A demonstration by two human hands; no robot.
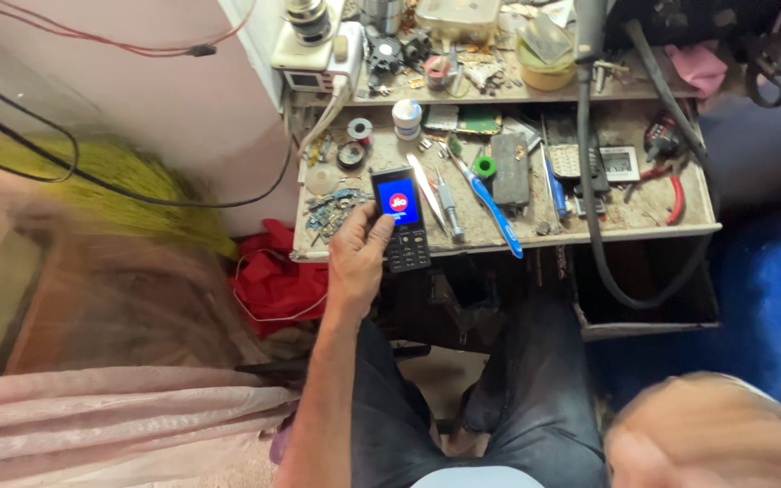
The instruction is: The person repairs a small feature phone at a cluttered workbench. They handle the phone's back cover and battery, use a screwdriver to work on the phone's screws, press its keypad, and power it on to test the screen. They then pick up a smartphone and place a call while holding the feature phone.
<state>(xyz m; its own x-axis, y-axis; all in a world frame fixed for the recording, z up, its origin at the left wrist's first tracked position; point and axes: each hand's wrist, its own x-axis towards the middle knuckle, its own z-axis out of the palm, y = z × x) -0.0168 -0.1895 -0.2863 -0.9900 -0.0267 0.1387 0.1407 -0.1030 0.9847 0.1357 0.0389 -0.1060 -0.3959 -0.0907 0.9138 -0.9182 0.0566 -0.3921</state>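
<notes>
Gripping a black keypad phone (400, 220) by its left edge, the left hand (359, 250) curled its fingers behind the casing and pressed the thumb against the front below the lit blue screen, holding the handset upright over the front lip of a cluttered workbench (589, 226). The right hand (711, 434) was a blurred shape at the lower right, well apart from the phone, and whether its fingers were spread or closed could not be told. Just right of the phone lay metal tweezers (427, 190) and a blue toothbrush (494, 210); a thick black cable (587, 163) hung across the bench.
</notes>
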